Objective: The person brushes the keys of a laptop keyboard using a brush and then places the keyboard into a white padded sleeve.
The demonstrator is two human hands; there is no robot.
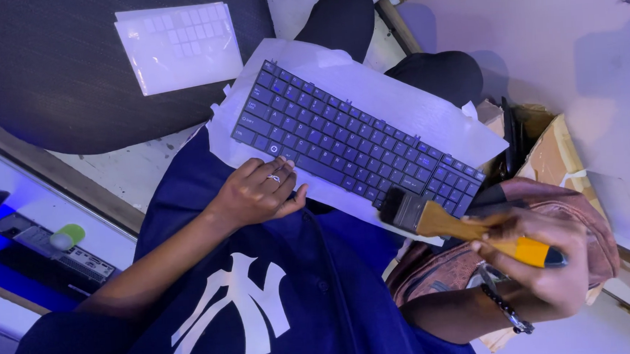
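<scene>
A dark laptop keyboard (349, 139) lies on a white sheet (411, 100) across my lap. My left hand (258, 193) rests on the keyboard's near left corner, fingers curled over its edge, a ring on one finger. My right hand (542, 265) grips the wooden handle of a paint brush (447, 224) with an orange and dark end. The brush's dark bristles touch the keyboard's near right edge. A beaded bracelet sits on my right wrist.
A white plastic sheet with key outlines (179, 47) lies on a dark round surface (51, 76) at upper left. A brown bag (597, 220) and torn cardboard (558, 150) sit at right. A laptop base (53, 248) lies at left.
</scene>
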